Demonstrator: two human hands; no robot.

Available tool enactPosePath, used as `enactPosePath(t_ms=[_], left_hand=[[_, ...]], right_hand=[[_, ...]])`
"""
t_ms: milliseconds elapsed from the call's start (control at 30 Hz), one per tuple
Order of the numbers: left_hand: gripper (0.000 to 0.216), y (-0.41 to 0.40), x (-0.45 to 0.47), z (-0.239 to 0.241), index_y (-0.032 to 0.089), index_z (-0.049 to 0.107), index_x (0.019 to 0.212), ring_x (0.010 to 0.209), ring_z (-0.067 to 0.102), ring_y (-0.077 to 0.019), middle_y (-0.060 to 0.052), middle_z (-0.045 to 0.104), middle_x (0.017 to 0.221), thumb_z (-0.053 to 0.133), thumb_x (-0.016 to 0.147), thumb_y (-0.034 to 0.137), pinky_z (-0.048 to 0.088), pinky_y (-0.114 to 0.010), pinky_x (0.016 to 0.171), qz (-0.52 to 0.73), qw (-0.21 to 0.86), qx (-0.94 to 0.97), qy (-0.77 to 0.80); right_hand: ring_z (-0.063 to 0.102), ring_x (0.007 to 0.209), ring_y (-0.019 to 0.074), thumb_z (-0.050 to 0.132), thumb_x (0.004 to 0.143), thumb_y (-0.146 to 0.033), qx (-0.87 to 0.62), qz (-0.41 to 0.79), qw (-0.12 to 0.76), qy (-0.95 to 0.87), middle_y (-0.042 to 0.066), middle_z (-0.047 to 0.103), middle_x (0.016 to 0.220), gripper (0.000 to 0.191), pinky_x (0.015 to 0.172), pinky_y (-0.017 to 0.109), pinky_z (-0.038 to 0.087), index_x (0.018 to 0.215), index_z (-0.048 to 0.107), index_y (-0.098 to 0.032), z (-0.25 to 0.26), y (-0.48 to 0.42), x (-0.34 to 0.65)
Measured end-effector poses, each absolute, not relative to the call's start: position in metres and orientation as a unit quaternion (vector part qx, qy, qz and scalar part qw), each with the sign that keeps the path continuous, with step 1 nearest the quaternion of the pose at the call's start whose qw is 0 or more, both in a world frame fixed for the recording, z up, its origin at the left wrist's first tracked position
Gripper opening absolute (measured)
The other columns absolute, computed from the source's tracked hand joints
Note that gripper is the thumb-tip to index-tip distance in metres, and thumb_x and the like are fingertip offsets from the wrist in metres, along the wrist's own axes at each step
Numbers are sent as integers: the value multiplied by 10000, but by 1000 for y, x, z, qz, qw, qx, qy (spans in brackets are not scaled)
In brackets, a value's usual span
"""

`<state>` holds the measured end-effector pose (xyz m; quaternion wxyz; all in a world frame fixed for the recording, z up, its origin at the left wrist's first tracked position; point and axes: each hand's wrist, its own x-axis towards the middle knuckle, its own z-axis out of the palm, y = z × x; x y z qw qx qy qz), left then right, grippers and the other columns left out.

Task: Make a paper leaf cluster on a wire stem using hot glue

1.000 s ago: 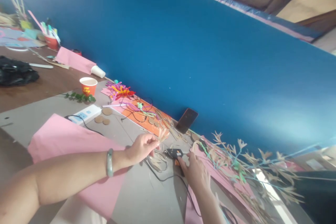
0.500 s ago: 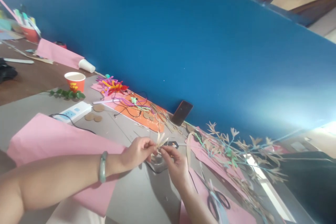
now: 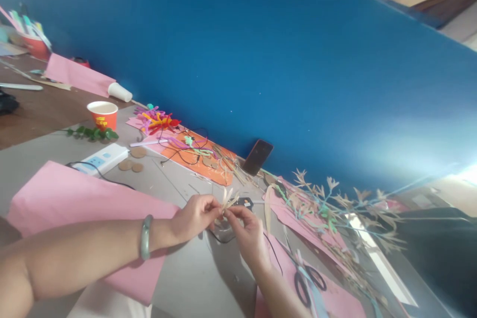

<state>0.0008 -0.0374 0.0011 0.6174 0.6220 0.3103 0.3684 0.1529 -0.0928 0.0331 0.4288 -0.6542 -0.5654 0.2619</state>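
Observation:
Between my hands is a small tuft of pale, straw-coloured leaf strips, its tips fanned upward. My left hand pinches its base from the left, thumb against the fingers; a green bangle circles that wrist. From the right, my right hand pinches at the same base, and the fingertips of both hands nearly meet. Behind the fingers, a dark object with a light label is partly hidden. Scissors with dark handles lie to the right of my right forearm, on pink paper.
Branches with pale leaves spread at the right. A phone leans on the blue wall. Left are a power strip, a red paper cup, a green sprig and pink paper. Pipe cleaners lie at the back.
My right fingertips have moved slightly left, closer to my left fingers at the base of the tuft. The camera view has shifted a little; the table things lie as before.

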Motion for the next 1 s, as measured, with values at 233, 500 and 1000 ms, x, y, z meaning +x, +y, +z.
enactPosePath(t_ms=[233, 500, 1000], left_hand=[[312, -38, 0, 2, 134, 623, 806, 535, 576, -120, -18, 615, 629, 549, 861, 432, 396, -189, 437, 362, 585, 650, 324], [266, -38, 0, 0, 145, 598, 725, 518, 508, -102, 3, 587, 589, 526, 867, 358, 350, -189, 455, 382, 523, 688, 327], [197, -34, 1, -3, 153, 574, 699, 558, 505, -110, 16, 593, 610, 510, 840, 273, 321, -204, 496, 393, 431, 733, 349]], right_hand=[[671, 737, 235, 644, 791, -384, -670, 226, 417, -571, 55, 742, 733, 226, 783, 353, 486, 762, 724, -174, 32, -94, 151], [680, 717, 225, 647, 791, -371, -658, 238, 436, -565, 47, 737, 704, 221, 726, 315, 508, 743, 728, -171, 32, -93, 149], [690, 836, 259, 610, 806, -361, -656, 236, 433, -571, 83, 760, 851, 239, 804, 364, 522, 864, 747, -174, 32, -96, 147]])
